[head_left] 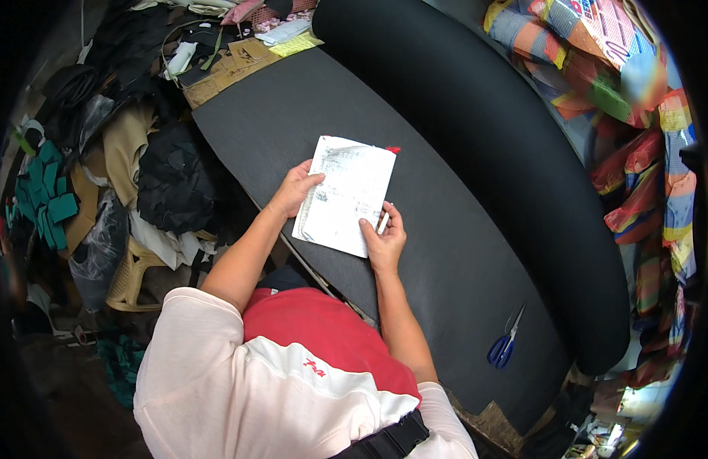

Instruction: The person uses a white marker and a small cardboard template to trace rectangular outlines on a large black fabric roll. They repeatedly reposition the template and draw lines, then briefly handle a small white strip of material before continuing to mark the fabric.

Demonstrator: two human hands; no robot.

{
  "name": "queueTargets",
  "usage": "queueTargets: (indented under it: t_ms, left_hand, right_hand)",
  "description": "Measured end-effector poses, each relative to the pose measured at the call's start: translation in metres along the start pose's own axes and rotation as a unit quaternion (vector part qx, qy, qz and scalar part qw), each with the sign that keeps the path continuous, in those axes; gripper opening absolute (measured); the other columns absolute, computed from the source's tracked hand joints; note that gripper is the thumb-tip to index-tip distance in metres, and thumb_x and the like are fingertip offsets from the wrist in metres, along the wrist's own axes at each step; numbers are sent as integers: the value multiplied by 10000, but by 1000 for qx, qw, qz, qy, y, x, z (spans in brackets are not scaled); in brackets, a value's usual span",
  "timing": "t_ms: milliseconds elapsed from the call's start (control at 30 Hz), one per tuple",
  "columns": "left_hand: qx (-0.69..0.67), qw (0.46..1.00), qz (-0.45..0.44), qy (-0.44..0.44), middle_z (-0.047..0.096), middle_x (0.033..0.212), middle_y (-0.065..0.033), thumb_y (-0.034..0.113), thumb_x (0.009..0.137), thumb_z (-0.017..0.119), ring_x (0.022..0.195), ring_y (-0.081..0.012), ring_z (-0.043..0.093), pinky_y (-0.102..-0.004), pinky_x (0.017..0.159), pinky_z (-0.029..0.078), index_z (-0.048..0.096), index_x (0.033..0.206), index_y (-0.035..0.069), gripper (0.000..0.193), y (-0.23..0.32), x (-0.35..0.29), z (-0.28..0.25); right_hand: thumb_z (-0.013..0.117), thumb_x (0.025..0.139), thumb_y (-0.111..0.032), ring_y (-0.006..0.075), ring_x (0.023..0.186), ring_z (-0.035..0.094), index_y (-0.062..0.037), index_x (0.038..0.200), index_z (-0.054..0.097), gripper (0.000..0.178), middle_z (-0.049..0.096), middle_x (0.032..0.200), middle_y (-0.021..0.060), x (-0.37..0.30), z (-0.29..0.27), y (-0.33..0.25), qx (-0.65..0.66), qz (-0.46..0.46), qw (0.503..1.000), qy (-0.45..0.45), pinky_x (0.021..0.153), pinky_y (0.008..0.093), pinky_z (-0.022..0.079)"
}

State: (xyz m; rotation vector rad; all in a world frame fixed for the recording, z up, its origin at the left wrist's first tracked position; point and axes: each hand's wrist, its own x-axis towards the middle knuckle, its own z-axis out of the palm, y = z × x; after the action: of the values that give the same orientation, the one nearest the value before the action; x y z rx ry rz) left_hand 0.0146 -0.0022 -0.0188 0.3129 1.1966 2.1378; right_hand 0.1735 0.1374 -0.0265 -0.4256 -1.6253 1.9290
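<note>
Between my two hands is a notebook (342, 195) with white pages covered in handwriting, held over the dark table top. My left hand (296, 189) grips its left edge, thumb on the page and fingers behind. At the lower right edge, my right hand (386, 236) pinches the notebook with the thumb on top. A slim white stick, perhaps a pen (383, 222), shows between the right hand's fingers. Something small and red (393, 150) sticks out at the notebook's upper right corner.
A thick roll of black material (476, 145) lies along the table's (461, 283) far side. Blue-handled scissors (507, 340) rest on the table at right. Fabric heaps and a beige plastic chair (132, 279) stand at left; colourful checked sacks (629, 99) pile up at right.
</note>
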Motion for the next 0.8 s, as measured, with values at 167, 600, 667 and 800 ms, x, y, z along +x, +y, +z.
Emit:
queueTargets:
  t_ms: [167, 600, 667, 800]
  left_hand:
    - [-4, 1000, 4, -10, 598, 1103, -166, -7, 880, 496, 946, -194, 636, -311, 806, 553, 446, 1216, -44, 341, -2, 1, -2]
    - [-5, 1000, 4, -28, 590, 1127, -164, -14, 875, 491, 961, -192, 630, -316, 821, 546, 439, 1221, -50, 352, -3, 3, -5]
    - [-5, 1000, 6, -18, 597, 1103, -160, -4, 883, 490, 943, -182, 630, -308, 812, 543, 451, 1208, -53, 331, -3, 2, -4]
    - [-4, 1000, 11, -14, 601, 1093, -151, -1, 888, 490, 938, -176, 629, -304, 806, 543, 462, 1195, -53, 313, -2, 1, -2]
  right_hand:
    - [673, 767, 44, 182, 1016, 570, 75, 1214, 421, 514, 574, 1102, 160, -1, 0, -1, 3, 5, 1000, -2, 885, 292, 467]
    - [668, 775, 39, 187, 1021, 569, 79, 1222, 415, 515, 577, 1100, 163, -1, 2, 0, 1, -11, 1000, 3, 902, 299, 456]
    - [667, 775, 41, 186, 1018, 570, 79, 1223, 413, 516, 577, 1096, 163, -2, 3, -1, -2, -14, 1000, 0, 897, 297, 459]
    - [667, 772, 45, 182, 1004, 576, 80, 1224, 413, 519, 579, 1085, 159, -2, 3, -2, -1, -8, 1000, 2, 880, 291, 469]
